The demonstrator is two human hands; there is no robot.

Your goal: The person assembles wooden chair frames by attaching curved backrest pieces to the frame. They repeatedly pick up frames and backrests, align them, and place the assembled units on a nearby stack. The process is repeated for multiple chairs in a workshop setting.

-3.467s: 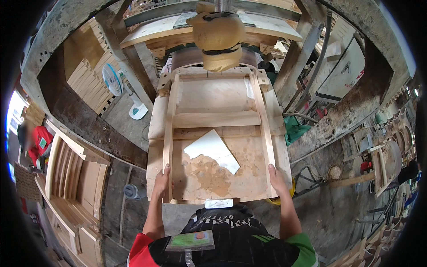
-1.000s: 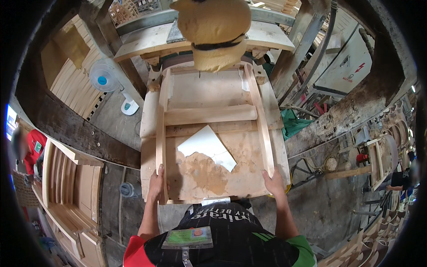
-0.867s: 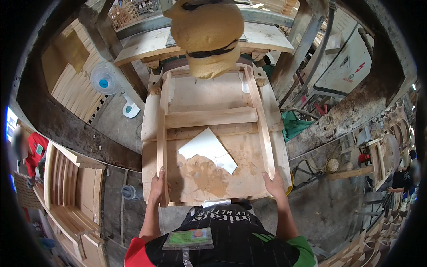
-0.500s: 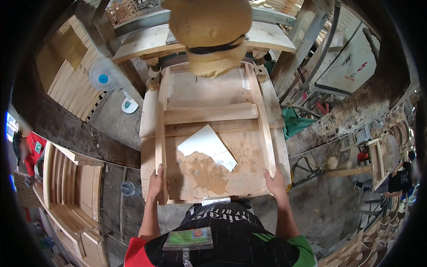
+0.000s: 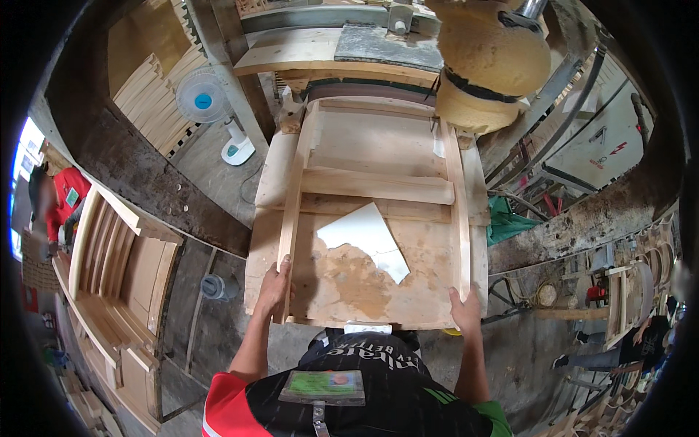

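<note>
A light wooden frame (image 5: 378, 186) lies flat on a worn wooden board (image 5: 335, 280). It has two long side rails, a crossbar and a gently curved far rail, like a chair back. My left hand (image 5: 272, 290) is closed around the near end of the left rail. My right hand (image 5: 466, 309) grips the near end of the right rail, thumb on the inner side. The curved far rail sits close against a brown curved band (image 5: 349, 93); whether they touch, I cannot tell. A broken white sheet (image 5: 368, 237) lies on the board between the rails.
A yellow, padded round object (image 5: 495, 65) hangs over the far right corner. Dark steel beams (image 5: 167, 197) flank the board. A fan (image 5: 204, 98) stands far left, wooden frames (image 5: 116, 284) at left, a green cloth (image 5: 506, 218) at right. Other people (image 5: 64, 200) are at both sides.
My view has shifted, so the board and the yellow object appear farther right. The frame has moved slightly away from me on the board. Both hands keep their hold on the rails.
</note>
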